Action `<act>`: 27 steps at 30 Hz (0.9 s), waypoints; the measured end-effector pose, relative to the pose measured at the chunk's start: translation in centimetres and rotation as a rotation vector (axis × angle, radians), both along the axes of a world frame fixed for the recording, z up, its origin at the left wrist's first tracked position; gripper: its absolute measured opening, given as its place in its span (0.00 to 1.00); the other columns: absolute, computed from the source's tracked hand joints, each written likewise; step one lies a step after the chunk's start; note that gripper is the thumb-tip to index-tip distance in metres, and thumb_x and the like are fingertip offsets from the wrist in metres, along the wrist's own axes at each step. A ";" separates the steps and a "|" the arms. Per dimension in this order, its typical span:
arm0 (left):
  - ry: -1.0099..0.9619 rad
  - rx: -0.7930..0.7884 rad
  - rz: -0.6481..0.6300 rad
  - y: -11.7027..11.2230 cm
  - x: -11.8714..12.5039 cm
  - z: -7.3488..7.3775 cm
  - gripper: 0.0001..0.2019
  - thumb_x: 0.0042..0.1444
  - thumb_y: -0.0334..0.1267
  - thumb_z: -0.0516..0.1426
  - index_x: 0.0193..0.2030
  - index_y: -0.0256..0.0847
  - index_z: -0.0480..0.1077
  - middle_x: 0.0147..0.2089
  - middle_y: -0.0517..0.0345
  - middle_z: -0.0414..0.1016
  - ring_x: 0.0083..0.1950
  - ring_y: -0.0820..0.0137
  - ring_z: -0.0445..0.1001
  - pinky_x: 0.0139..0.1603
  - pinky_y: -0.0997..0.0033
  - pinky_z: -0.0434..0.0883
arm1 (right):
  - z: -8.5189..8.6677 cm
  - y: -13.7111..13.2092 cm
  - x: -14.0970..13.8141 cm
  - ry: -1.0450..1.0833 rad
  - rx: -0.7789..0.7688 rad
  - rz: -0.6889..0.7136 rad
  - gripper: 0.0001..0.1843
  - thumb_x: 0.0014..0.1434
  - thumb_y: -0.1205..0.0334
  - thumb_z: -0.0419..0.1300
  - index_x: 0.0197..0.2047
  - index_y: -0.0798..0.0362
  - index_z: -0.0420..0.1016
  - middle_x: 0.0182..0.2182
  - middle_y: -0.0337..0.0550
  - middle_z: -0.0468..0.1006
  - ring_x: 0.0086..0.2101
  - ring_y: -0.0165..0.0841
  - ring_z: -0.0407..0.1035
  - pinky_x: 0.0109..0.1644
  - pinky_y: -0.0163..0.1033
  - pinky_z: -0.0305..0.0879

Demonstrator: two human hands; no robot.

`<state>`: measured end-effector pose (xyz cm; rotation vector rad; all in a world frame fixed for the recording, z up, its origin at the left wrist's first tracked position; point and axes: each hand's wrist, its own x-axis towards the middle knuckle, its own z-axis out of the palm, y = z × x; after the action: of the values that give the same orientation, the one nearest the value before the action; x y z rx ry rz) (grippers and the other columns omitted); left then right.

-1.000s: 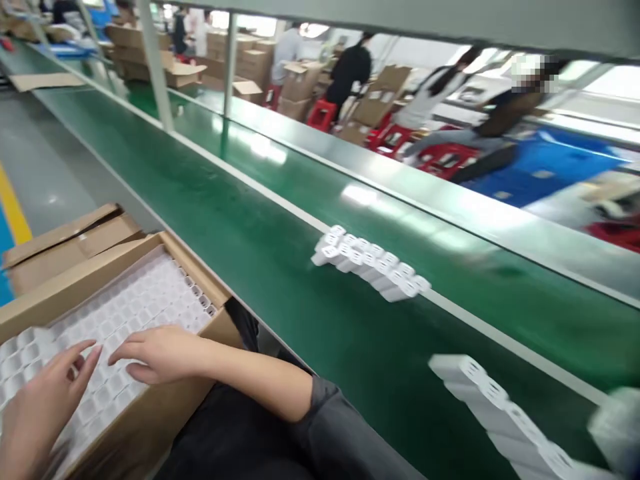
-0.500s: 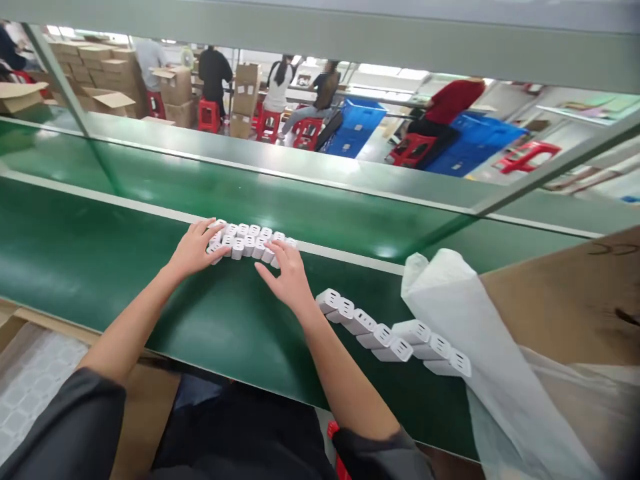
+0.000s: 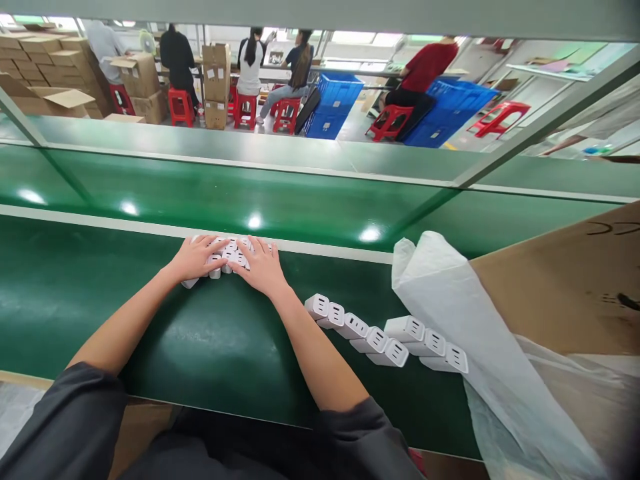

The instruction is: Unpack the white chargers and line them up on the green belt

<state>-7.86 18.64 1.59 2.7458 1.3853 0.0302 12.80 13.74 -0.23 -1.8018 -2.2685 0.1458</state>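
Observation:
White charger blocks (image 3: 228, 257) with dark slots on their upper faces stand packed together at the far edge of the green work surface (image 3: 215, 347). From the left, my left hand (image 3: 193, 259) lies over this cluster with its fingers spread. My right hand (image 3: 263, 269) rests across the right part of the group, fingers apart and flat. Several blocks are partly hidden beneath both hands. A block (image 3: 190, 283) pokes out below my left palm. To the right of my right forearm, more white charger blocks (image 3: 376, 340) stand in a slanting, staggered line.
A crumpled white plastic bag (image 3: 440, 280) and a cardboard box (image 3: 560, 287) occupy the right side. A pale strip (image 3: 340, 250) runs along the far edge. Beyond the bench are people on red stools (image 3: 287, 115), blue crates (image 3: 333, 103) and stacked cartons (image 3: 55, 63).
My right hand has moved left over the cluster, closer to my left hand, and both lie flatter on the blocks. The camera view has shifted slightly. The slanting line of blocks keeps its arrangement.

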 end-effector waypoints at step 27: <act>-0.456 0.183 -0.224 -6.8 -6.6 1.2 0.20 0.59 0.59 0.55 0.41 0.44 0.71 0.41 0.52 0.75 0.43 0.63 0.71 0.46 0.59 0.69 | -0.1 -10.1 3.2 0.247 0.416 0.317 0.12 0.63 0.65 0.62 0.51 0.47 0.74 0.49 0.46 0.79 0.53 0.41 0.71 0.64 0.52 0.60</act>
<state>-14.43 11.82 2.77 2.7662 0.9931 0.7523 16.03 3.61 -0.38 -1.1486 -2.1889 -0.0465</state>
